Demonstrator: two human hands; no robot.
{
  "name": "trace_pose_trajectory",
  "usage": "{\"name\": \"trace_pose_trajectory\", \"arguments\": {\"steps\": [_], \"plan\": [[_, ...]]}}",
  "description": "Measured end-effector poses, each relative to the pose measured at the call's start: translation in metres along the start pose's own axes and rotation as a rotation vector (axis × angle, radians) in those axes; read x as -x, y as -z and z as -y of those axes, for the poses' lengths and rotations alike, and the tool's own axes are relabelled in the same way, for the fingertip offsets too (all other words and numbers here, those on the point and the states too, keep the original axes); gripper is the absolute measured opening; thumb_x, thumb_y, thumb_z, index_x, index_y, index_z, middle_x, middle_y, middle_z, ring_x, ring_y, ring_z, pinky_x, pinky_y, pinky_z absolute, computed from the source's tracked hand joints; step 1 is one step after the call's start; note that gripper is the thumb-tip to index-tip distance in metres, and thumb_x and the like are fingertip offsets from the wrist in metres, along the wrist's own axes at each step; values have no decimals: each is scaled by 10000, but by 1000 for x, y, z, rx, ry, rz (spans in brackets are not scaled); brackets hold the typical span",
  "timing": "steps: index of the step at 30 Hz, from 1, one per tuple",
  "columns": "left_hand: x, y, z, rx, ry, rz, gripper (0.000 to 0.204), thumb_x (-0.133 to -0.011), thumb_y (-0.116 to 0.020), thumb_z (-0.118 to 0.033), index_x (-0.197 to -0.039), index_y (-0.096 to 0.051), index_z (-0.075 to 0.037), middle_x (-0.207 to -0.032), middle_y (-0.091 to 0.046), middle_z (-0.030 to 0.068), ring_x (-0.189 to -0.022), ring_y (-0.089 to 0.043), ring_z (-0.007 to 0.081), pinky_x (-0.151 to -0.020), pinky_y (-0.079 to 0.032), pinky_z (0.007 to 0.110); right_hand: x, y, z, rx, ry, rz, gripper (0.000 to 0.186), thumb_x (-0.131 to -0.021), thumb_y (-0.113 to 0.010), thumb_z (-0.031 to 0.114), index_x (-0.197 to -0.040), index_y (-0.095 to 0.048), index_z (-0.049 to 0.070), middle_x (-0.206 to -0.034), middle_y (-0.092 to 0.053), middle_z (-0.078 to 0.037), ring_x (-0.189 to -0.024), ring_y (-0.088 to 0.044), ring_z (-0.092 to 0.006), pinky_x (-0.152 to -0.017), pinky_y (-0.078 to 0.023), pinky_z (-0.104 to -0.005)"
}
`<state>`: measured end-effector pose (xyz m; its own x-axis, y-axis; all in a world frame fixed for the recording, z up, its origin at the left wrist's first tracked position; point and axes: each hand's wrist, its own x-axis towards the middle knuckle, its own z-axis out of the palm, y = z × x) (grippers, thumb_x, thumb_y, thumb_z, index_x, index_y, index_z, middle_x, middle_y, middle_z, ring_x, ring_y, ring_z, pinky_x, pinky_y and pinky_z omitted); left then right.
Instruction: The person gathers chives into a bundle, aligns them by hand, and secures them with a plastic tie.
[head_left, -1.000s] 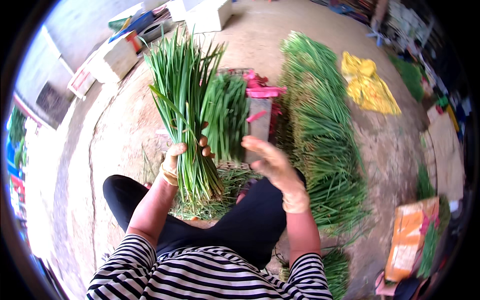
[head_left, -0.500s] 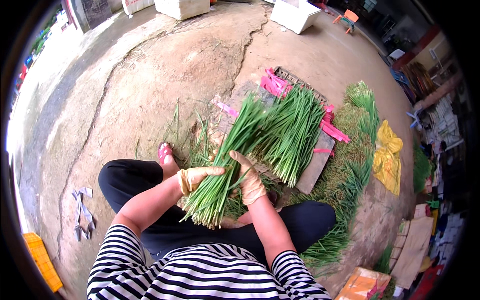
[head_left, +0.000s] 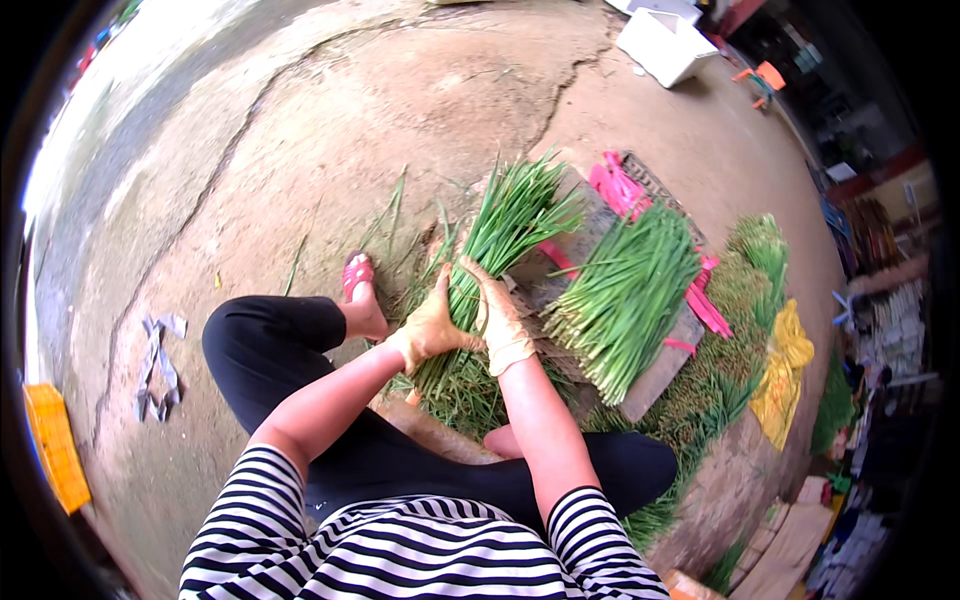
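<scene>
A loose bunch of long green chives (head_left: 512, 212) stands upright between my hands, leaf tips leaning up and to the right. My left hand (head_left: 430, 330), in a pale yellow glove, closes around its left side. From the right my gloved right hand (head_left: 498, 320) presses against the stalks, thumb pointing up. The bunch's lower ends are partly hidden behind the hands. To the right, a larger pile of chives (head_left: 632, 290) lies on a grey board (head_left: 650, 385), pale cut ends toward me. Pink strips (head_left: 620, 188) lie at the board's far end and right side.
A heap of unsorted chives (head_left: 745, 275) spreads on the ground at the right, beside a yellow plastic bag (head_left: 782, 370). A white foam box (head_left: 665, 48) and an orange chair (head_left: 768, 76) stand farther off. An orange crate (head_left: 55, 447) and grey strips (head_left: 158, 370) lie left.
The bunch has swung more upright, and its lower ends have moved down between my hands. My left hand has shifted right and closer to the right hand. My view has turned slightly left.
</scene>
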<state>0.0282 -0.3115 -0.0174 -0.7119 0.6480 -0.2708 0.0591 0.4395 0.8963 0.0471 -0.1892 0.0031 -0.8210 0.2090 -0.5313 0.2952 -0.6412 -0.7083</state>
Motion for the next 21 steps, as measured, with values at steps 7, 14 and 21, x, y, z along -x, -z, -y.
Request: {"name": "trace_pose_trajectory", "arguments": {"steps": [7,14,21], "plan": [[-43,-23,95,279,-251,-253,809,-629,-750,-153,-1264,-259,-52,-1094,-537,132,-989,-519,192,-864,-410,301,-40,6,-51,217,287,254,636,-657,-749,351,-1138,-489,27,-1060,-555,-64,-945,-509,-170,-837,-409,-307],[-36,-16,108,390,81,-79,469,-782,-592,-171,-1203,-418,-57,-1118,-534,88,-1021,-484,160,-894,-376,284,-78,34,-137,578,488,145,637,-635,-763,169,-1140,-399,30,-1032,-550,-67,-939,-515,-174,-810,-422,-325],[-59,-36,182,-572,45,182,496,-783,-558,-338,-1202,-450,-95,-1222,-445,108,-1117,-400,244,-961,-295,370,-73,45,-151,713,609,208,667,-762,-593,50,-1326,-237,46,-1173,-465,-118,-1060,-460,-206,-930,-355,-324]]}}
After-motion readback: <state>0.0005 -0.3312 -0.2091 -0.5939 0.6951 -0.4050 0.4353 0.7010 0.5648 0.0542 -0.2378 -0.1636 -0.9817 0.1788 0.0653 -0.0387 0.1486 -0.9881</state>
